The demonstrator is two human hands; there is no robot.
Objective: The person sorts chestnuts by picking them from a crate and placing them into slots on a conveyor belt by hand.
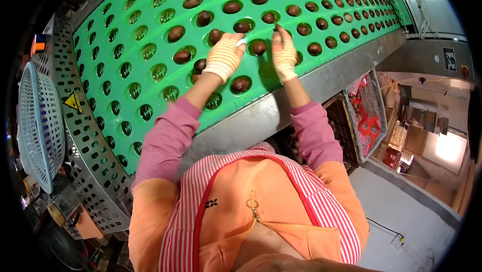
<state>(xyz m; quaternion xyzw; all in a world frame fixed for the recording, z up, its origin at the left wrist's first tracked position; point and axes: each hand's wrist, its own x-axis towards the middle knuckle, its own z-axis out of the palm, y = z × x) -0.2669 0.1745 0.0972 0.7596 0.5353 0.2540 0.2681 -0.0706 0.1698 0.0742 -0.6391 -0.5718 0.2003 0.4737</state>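
A green conveyor belt (191, 36) with rows of oval pockets stretches before me, and many of the pockets hold glossy dark-brown eggs (232, 7). Both my hands wear striped cream-and-orange gloves with bare fingertips. My left hand (225, 56) is over the belt, its fingers slightly bent and pointing forward beside an egg (215, 36); no egg shows in its grasp. To the right, my right hand (283, 52) reaches forward with fingers extended, tips just below another egg (270, 17). One egg (257, 47) rests in a pocket between the hands. My palms are hidden.
The belt's metal edge (246, 124) runs close to my body. At left stand a perforated metal guard (93, 156) and a light-blue plastic basket (42, 126). A lined crate (369, 116) with red contents is at right, below a control panel (449, 59).
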